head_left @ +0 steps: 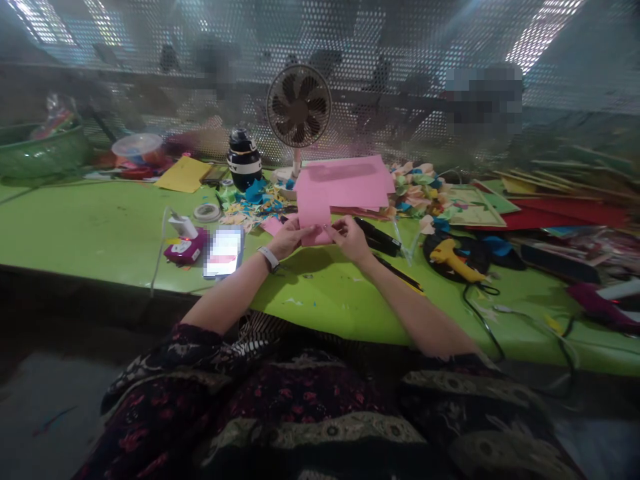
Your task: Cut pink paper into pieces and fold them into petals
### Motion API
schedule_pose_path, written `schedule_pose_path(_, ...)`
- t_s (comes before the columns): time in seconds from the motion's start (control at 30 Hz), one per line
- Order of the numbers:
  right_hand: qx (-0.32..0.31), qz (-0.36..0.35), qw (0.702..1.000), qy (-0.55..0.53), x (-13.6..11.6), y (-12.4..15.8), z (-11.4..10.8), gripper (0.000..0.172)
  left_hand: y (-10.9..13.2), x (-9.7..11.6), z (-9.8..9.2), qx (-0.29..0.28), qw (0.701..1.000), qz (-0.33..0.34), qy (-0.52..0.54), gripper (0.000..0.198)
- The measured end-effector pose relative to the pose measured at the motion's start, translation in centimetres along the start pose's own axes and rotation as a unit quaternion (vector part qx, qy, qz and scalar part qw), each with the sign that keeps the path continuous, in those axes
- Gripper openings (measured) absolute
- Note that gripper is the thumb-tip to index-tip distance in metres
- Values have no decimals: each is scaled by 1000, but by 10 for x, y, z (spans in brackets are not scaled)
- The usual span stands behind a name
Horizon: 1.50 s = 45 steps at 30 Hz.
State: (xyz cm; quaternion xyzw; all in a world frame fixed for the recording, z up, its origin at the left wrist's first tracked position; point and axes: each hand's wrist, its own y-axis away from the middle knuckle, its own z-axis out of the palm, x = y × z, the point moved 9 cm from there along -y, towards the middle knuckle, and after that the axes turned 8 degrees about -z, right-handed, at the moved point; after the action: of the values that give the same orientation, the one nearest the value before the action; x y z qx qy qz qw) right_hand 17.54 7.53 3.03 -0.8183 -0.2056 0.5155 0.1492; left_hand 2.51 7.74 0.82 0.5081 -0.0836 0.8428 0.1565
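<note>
While the left hand and right hand were over the green table in the head view, the pink paper strip extended forward from between their fingers, long axis pointing away toward the pink sheets. Neither hand was clearly nearer; each had thumb and fingers pinched together on the strip's near end.
</note>
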Motion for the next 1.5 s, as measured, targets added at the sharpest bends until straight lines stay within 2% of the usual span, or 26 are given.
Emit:
schedule_pose_path(0.07,28,18,999,-29,7,-2,-3,63,0,0,1,-6,1000,7,-6,38)
schedule_pose_path(0.13,29,36,996,-71,13,-4,-1,63,0,0,2,-11,1000,13,-15,42)
schedule_pose_path(0.27,22,45,991,-125,16,-6,3,58,1,3,4,-17,999,31,-35,66)
schedule_pose_path(0.33,10,34,991,-130,14,-6,5,55,2,5,6,-26,998,42,-38,70)
schedule_pose_path(0.57,19,-7,996,-85,9,-8,0,54,-2,2,2,-28,997,50,-57,53)
schedule_pose_path(0.77,41,-6,991,-125,12,-9,-3,58,-9,-3,-10,-9,994,43,-97,69)
schedule_pose_path(1.0,-17,7,987,-160,7,-6,6,52,-9,-1,-11,-5,992,58,-115,63)
schedule_pose_path(1.27,1,21,985,-169,9,-5,4,46,-6,2,-5,-24,990,64,-122,55)
schedule_pose_path(1.4,7,24,985,-170,8,-5,4,46,-4,1,-5,-13,991,45,-129,57)
schedule_pose_path(1.5,17,34,986,-164,11,-6,4,47,-1,-7,-7,-1,988,-21,-152,57)
